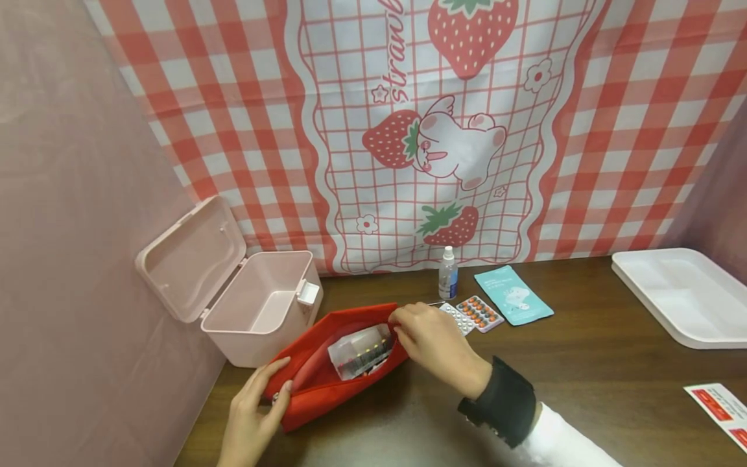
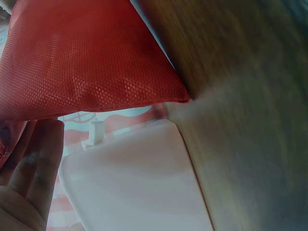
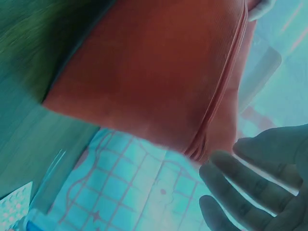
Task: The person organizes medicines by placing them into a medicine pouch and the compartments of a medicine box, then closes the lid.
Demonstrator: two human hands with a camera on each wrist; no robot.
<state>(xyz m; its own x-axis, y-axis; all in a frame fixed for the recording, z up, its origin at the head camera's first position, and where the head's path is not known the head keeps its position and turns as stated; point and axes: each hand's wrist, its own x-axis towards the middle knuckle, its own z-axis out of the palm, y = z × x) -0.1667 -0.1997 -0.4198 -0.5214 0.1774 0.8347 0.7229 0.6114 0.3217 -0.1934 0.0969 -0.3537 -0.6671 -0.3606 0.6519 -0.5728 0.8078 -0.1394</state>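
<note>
A red fabric pouch [image 1: 327, 403] stands on the table with its mouth spread wide. Inside lies a clear plastic packet [image 1: 360, 350] with small dark and coloured items; the pouch wall hides what is underneath. My left hand [image 1: 252, 405] pinches the pouch's left end, thumb on the near side and fingers on the far side. At the opposite end, my right hand [image 1: 434, 344] grips the upper corner of the opening between thumb and fingers. The right wrist view shows the zipped edge [image 3: 221, 91] running toward those fingers.
Behind the pouch sits a pink lidded box [image 1: 257, 324], its lid raised. Beyond my right hand are blister packs [image 1: 480, 314], a small spray bottle [image 1: 448, 275] and a teal sachet [image 1: 513, 295]. A white tray [image 1: 659, 305] and a red-and-white card [image 1: 720, 412] lie right.
</note>
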